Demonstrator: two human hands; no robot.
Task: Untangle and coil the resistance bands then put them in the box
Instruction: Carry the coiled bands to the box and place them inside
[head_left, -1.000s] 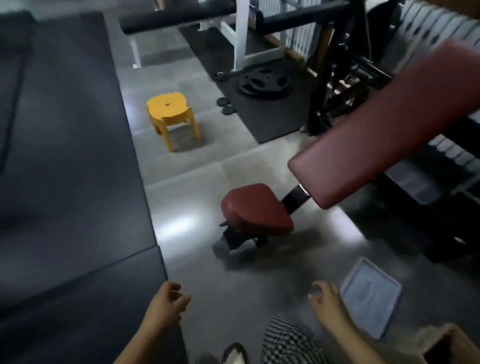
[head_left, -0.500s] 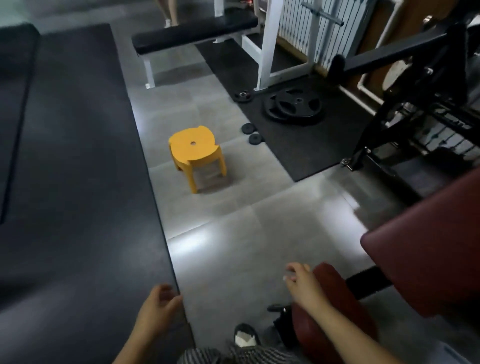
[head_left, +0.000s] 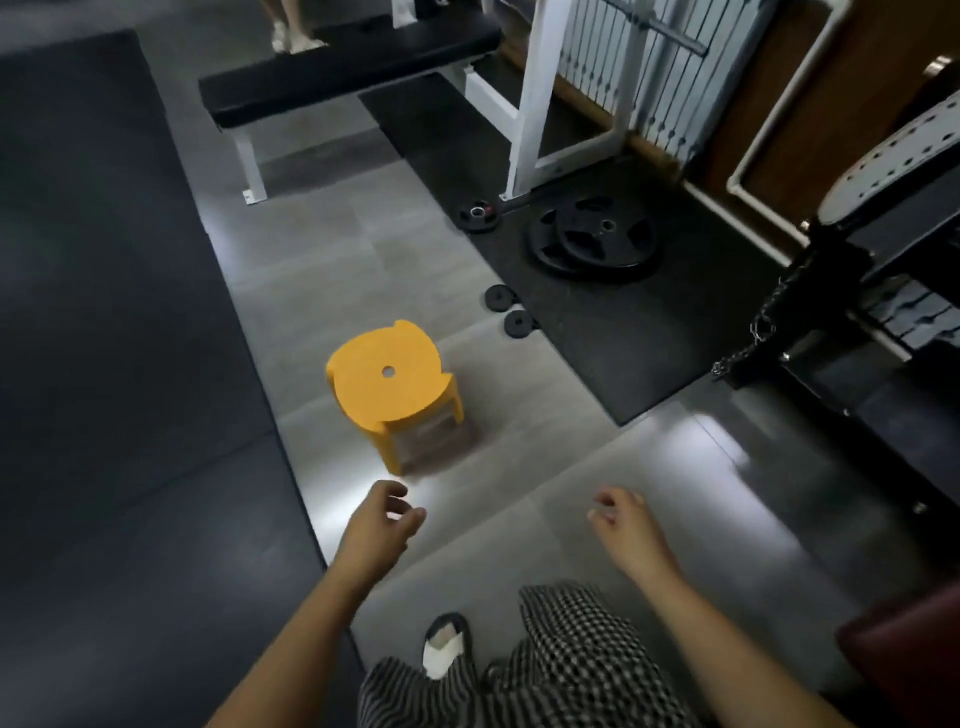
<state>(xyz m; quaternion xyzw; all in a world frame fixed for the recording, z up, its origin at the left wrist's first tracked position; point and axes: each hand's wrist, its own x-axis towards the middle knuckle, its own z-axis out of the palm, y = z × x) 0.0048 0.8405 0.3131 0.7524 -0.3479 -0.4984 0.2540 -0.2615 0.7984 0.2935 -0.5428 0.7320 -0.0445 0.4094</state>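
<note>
No bands or box in view; left hand (head_left: 376, 525) and right hand (head_left: 626, 525) loosely curled, empty. Task seemingly unstarted.

The stool (head_left: 392, 384) sits just right of the mat (head_left: 104, 312). The bench (head_left: 353, 67) is well behind it, 2 small plates (head_left: 501, 297) off to its right, and the plate stack (head_left: 595, 239) behind those. The left hand (head_left: 382, 525) hovers just in front.

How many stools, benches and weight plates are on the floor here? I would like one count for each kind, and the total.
Yellow stool: 1
Black bench: 1
Small weight plates: 3
Large weight plates, overlapping: 2
Total: 7
</note>
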